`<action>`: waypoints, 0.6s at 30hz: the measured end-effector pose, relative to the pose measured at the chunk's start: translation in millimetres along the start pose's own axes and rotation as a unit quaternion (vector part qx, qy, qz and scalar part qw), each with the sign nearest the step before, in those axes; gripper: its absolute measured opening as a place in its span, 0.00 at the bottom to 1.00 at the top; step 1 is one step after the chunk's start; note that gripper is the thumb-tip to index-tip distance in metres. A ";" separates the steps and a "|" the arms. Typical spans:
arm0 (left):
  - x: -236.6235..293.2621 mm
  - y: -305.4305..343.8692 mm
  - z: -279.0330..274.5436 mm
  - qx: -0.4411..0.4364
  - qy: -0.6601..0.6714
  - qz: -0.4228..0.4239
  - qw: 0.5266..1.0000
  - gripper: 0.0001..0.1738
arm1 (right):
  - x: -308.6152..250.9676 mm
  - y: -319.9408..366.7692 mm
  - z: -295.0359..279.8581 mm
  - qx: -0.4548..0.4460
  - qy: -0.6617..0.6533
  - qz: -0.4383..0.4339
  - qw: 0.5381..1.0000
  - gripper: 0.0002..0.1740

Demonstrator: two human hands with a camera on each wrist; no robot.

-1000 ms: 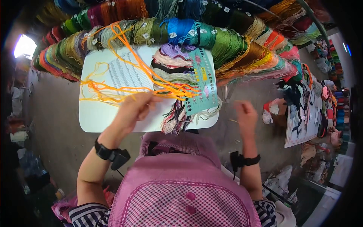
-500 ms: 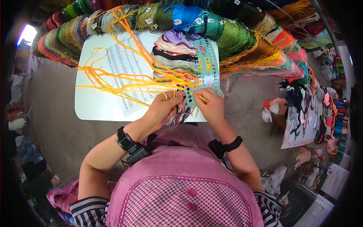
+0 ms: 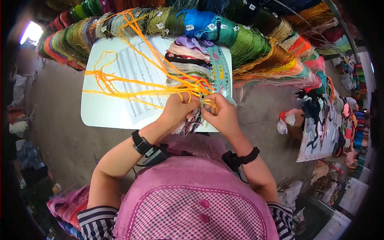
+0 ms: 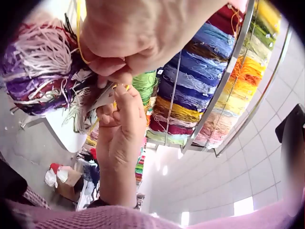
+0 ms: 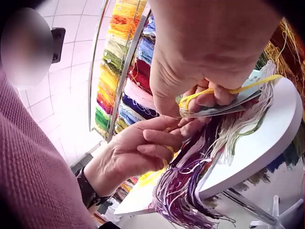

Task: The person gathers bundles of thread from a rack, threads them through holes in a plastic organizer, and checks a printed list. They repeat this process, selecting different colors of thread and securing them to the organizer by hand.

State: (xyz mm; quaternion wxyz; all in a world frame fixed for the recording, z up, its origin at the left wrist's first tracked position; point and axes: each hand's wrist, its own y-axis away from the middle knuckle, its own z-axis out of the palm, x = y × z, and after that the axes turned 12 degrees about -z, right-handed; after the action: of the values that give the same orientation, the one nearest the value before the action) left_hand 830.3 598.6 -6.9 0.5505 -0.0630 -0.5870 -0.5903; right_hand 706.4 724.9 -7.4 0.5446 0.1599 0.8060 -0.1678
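A teal card with punched holes (image 3: 222, 71) carries skeins of embroidery thread (image 3: 188, 56) in many colours along its left side. Both hands meet at its lower end. My left hand (image 3: 180, 109) holds yellow thread (image 5: 167, 153), a loop of which runs round its fingers, and its fingertips are right at the card's edge. My right hand (image 3: 223, 114) pinches a doubled strand of yellow thread (image 3: 210, 104) beside it. Other orange-yellow strands (image 3: 132, 94) lie leftward across the board. Loose tails of purple, white and red thread (image 5: 190, 186) hang below the card.
The white board (image 3: 100, 116) bears a printed sheet (image 3: 138, 76) under the strands. Behind it stretches a rack of coloured thread hanks (image 3: 204, 26) with small number tags. A second board with dark threads (image 3: 318, 132) stands at the right.
The right hand came in from the right to the card and took yellow thread. The left hand moved right and down to the card's lower end. Lately the right hand's strand has become a wider loop.
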 end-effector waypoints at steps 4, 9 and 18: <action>2.4 9.2 -31.9 -0.017 0.049 -0.043 0.998 0.06 | 12.1 -2.7 1.3 0.016 -0.040 -0.005 0.999 0.15; 24.5 13.4 -24.8 -0.149 0.126 -0.103 0.975 0.06 | 10.3 -1.1 7.0 0.018 0.120 -0.043 0.992 0.31; 44.6 50.1 -62.3 0.002 -0.187 0.016 0.982 0.09 | 18.0 -10.8 4.2 -0.051 0.163 -0.006 0.985 0.33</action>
State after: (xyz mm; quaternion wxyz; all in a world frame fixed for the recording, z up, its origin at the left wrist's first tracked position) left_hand 885.0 540.2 37.6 0.4405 -0.1806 -0.6798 -0.5578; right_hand 698.7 714.7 -24.6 0.4120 0.1521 0.8927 -0.1013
